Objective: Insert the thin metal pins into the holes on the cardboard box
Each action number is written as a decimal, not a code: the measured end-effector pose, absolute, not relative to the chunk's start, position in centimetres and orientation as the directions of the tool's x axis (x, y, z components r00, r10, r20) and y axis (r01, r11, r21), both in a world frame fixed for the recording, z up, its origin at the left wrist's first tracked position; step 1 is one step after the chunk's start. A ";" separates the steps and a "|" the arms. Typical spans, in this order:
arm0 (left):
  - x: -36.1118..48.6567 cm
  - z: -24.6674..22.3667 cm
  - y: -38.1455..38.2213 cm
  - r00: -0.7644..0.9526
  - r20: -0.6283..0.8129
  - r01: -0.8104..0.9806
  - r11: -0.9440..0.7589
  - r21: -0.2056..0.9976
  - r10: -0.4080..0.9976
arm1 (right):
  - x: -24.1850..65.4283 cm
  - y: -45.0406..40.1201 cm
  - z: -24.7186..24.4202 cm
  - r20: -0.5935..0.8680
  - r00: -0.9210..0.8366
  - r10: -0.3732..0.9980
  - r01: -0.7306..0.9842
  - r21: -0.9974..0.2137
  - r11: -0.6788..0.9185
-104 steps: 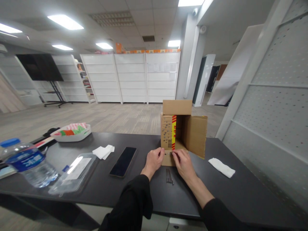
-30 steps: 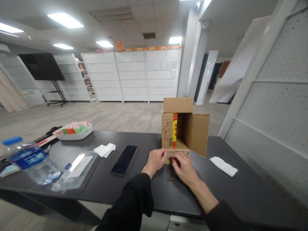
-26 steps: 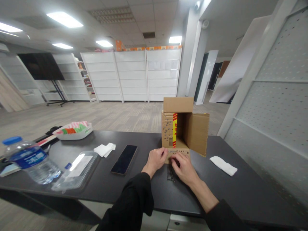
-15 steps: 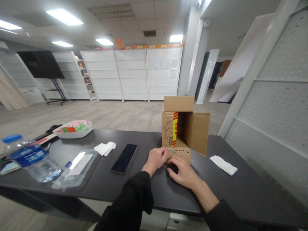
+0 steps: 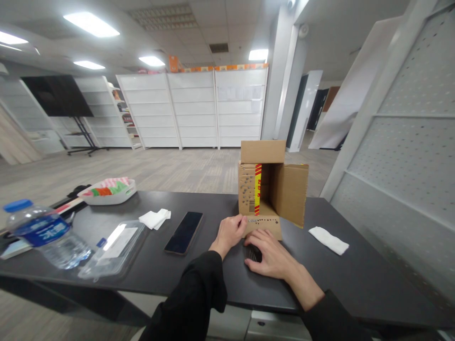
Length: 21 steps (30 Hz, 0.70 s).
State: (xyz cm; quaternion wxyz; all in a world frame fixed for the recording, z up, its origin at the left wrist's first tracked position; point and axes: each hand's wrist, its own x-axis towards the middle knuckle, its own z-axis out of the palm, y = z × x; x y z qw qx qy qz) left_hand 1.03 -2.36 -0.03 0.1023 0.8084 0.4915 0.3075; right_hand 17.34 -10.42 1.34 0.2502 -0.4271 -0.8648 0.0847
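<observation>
Dark table (image 5: 337,270) w/ open cardboard box (image 5: 270,194) on it, lower flap (image 5: 265,226) folded fwd. R hand (image 5: 269,254) arches over the table, thumb & fingers apart. L hand (image 5: 229,232) is at flap's L edge, fingers bent; can't tell if gripping. Thin metal nails (image 5: 251,253) lie btwn R thumb & fingers, near flap.

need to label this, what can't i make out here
Head view:
metal rods: exact count, partly covered by the right hand
left hand: whatever it may pinch, hidden by the hand itself
cardboard box: left interior, screened by its front panel
bottle label: lettering, blurred
black sleeves: upper ends, cut off by the bottom edge
</observation>
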 end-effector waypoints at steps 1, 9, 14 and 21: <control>1.0 -0.1 -2.3 0.328 0.398 0.735 -0.496 0.463 0.857 | 17.3 -10.4 1.3 0.356 -0.513 0.781 0.697 -0.358 0.621; 1.4 -0.4 -2.2 0.373 0.412 0.745 -0.533 0.402 0.831 | 17.1 -10.2 1.1 0.373 -0.503 0.780 0.701 -0.351 0.620; 1.2 -0.4 -2.3 0.353 0.405 0.748 -0.515 0.419 0.843 | 16.9 -10.1 1.0 0.402 -0.503 0.765 0.693 -0.341 0.635; 1.3 -0.3 -2.3 0.378 0.393 0.747 -0.527 0.405 0.838 | 16.9 -9.6 0.7 0.490 -0.477 0.730 0.678 -0.323 0.660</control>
